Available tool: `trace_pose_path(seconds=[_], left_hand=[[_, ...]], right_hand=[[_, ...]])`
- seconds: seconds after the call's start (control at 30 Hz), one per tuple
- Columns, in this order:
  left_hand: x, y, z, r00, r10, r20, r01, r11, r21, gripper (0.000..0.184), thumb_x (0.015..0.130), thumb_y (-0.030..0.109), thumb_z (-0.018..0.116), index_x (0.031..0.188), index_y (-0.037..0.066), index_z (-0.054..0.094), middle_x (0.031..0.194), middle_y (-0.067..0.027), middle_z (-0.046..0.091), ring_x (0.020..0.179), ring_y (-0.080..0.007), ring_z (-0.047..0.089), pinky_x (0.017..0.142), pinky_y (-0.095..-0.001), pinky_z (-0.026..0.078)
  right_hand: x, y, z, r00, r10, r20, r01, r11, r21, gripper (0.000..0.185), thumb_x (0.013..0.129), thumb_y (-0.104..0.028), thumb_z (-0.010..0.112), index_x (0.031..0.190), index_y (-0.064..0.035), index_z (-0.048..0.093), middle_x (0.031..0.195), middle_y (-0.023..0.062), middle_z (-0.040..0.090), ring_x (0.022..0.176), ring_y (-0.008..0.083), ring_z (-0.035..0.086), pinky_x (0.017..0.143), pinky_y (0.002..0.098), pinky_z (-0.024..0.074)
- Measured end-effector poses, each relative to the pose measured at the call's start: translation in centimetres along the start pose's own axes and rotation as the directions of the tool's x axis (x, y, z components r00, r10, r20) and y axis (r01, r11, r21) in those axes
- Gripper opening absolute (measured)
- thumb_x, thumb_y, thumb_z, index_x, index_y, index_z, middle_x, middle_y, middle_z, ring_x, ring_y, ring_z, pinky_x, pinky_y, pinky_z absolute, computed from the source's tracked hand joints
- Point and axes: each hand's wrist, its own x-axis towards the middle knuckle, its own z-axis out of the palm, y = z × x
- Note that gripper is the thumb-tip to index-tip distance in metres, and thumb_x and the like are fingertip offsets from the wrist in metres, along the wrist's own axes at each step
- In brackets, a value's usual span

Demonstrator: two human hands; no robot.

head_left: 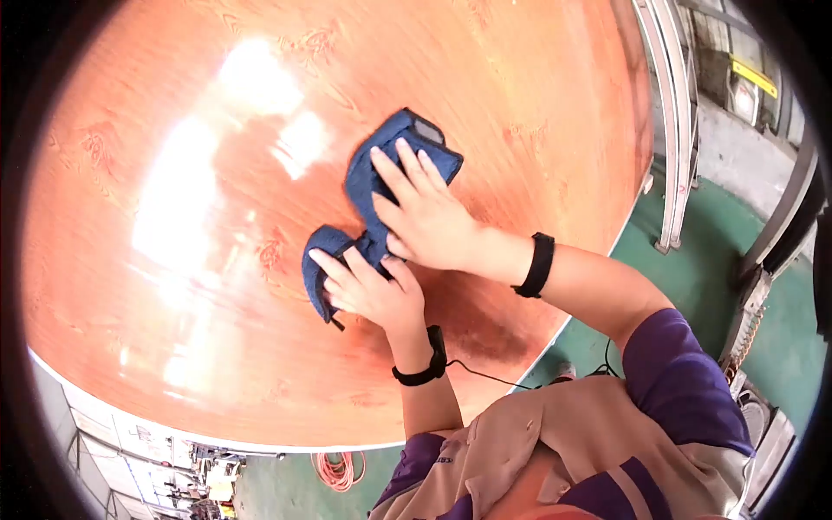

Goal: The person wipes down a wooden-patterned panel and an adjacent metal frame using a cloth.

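A dark blue cloth [362,178] with black edging lies folded on a large, glossy, wood-patterned surface [537,69]. My right hand [425,217] presses flat on the cloth's upper part, its fingers spread. On the lower left part of the same cloth rests my left hand [373,290], fingers also apart. The two hands are close together, the left one nearer my body. A grey patch shows at the cloth's upper right corner. Both wrists wear black bands, and the palms' undersides are hidden.
Metal posts [672,130] stand on the green floor [706,225] at the right. A coiled orange hose [338,470] lies on the floor beyond the surface's lower edge. A thin black cable [485,375] runs from near my left wrist. Assorted items [217,477] stand at the lower left.
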Motion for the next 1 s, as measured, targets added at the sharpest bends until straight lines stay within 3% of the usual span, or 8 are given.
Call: trace_pose_path(seconds=[0.2, 0.37, 0.53, 0.6, 0.7, 0.8, 0.87, 1.0], left_hand=[[1.5, 5.0, 6.2, 0.978, -0.102, -0.181, 0.133, 0.977, 0.167, 0.059, 0.101, 0.055, 0.039, 0.118, 0.000, 0.056, 0.151, -0.0343, 0.031, 0.111, -0.0543, 0.049, 0.090, -0.0635, 0.036], [3.7, 11.1, 11.5, 0.963, -0.112, -0.243, 0.163, 0.966, 0.199, 0.056, 0.102, 0.053, 0.038, 0.118, 0.002, 0.055, 0.152, -0.0328, 0.032, 0.102, -0.0499, 0.052, 0.089, -0.0615, 0.036], [6.4, 18.7, 16.3, 0.960, -0.198, -0.199, 0.223, 0.969, 0.108, 0.053, 0.101, 0.051, 0.042, 0.123, 0.004, 0.055, 0.150, -0.0326, 0.035, 0.097, -0.0461, 0.054, 0.083, -0.0560, 0.038], [7.3, 21.3, 18.1, 0.966, -0.209, -0.150, 0.222, 0.972, 0.079, 0.051, 0.100, 0.044, 0.045, 0.132, 0.006, 0.055, 0.147, -0.0304, 0.041, 0.104, -0.0469, 0.054, 0.092, -0.0582, 0.037], [9.1, 25.0, 20.9, 0.989, -0.129, -0.075, 0.131, 0.991, 0.027, 0.048, 0.095, 0.033, 0.046, 0.132, 0.003, 0.051, 0.152, -0.0294, 0.035, 0.105, -0.0457, 0.051, 0.093, -0.0564, 0.036], [9.9, 27.8, 22.3, 0.995, -0.045, -0.086, 0.039, 0.997, -0.071, 0.048, 0.094, 0.029, 0.050, 0.134, 0.003, 0.054, 0.147, -0.0270, 0.044, 0.107, -0.0401, 0.053, 0.096, -0.0499, 0.038], [9.6, 28.6, 23.6, 0.995, -0.027, -0.099, 0.009, 0.983, -0.183, 0.045, 0.095, 0.026, 0.052, 0.131, 0.001, 0.056, 0.144, -0.0263, 0.048, 0.107, -0.0393, 0.055, 0.096, -0.0462, 0.041], [9.6, 25.8, 20.1, 1.000, -0.002, -0.019, -0.002, 0.974, -0.228, 0.043, 0.094, 0.023, 0.056, 0.129, -0.002, 0.057, 0.140, -0.0287, 0.050, 0.108, -0.0404, 0.056, 0.097, -0.0471, 0.040]], right_hand=[[1.9, 4.7, -1.1, 0.991, -0.119, -0.061, 0.112, 0.988, -0.108, 0.049, 0.071, -0.025, 0.070, 0.117, -0.0085, 0.067, 0.156, 0.0207, 0.029, 0.144, 0.0481, 0.023, 0.109, 0.0634, 0.0278], [3.3, 12.2, -4.2, 0.991, -0.137, -0.002, 0.136, 0.982, -0.129, 0.050, 0.067, -0.027, 0.073, 0.113, -0.0087, 0.069, 0.157, 0.0185, 0.030, 0.144, 0.0463, 0.025, 0.110, 0.0609, 0.0279], [4.4, 21.3, -7.0, 0.979, -0.197, -0.045, 0.187, 0.967, -0.174, 0.039, 0.074, -0.027, 0.058, 0.097, 0.0027, 0.068, 0.153, 0.0250, 0.036, 0.142, 0.0497, 0.029, 0.113, 0.0607, 0.0244], [4.5, 24.5, -8.3, 0.987, -0.160, -0.019, 0.152, 0.961, -0.230, 0.047, 0.069, -0.026, 0.063, 0.111, -0.0052, 0.068, 0.154, 0.0177, 0.038, 0.142, 0.0426, 0.031, 0.113, 0.0592, 0.0253], [4.7, 29.3, -10.6, 0.991, -0.135, 0.013, 0.133, 0.944, -0.302, 0.048, 0.073, -0.028, 0.059, 0.113, -0.0030, 0.066, 0.154, 0.0181, 0.037, 0.143, 0.0409, 0.031, 0.113, 0.0582, 0.0256], [4.4, 32.6, -11.7, 0.997, -0.075, -0.021, 0.066, 0.955, -0.290, 0.052, 0.075, -0.028, 0.059, 0.117, 0.0025, 0.061, 0.154, 0.0208, 0.034, 0.143, 0.0429, 0.029, 0.113, 0.0597, 0.0247], [4.5, 33.1, -11.6, 0.992, -0.086, -0.092, 0.065, 0.976, -0.210, 0.054, 0.073, -0.020, 0.062, 0.119, 0.0081, 0.057, 0.147, 0.0329, 0.033, 0.136, 0.0550, 0.028, 0.112, 0.0619, 0.0246], [5.9, 31.4, -10.4, 0.965, -0.263, -0.017, 0.262, 0.964, -0.051, 0.048, 0.070, -0.013, 0.063, 0.115, 0.0010, 0.062, 0.147, 0.0298, 0.034, 0.135, 0.0559, 0.028, 0.111, 0.0646, 0.0247]])
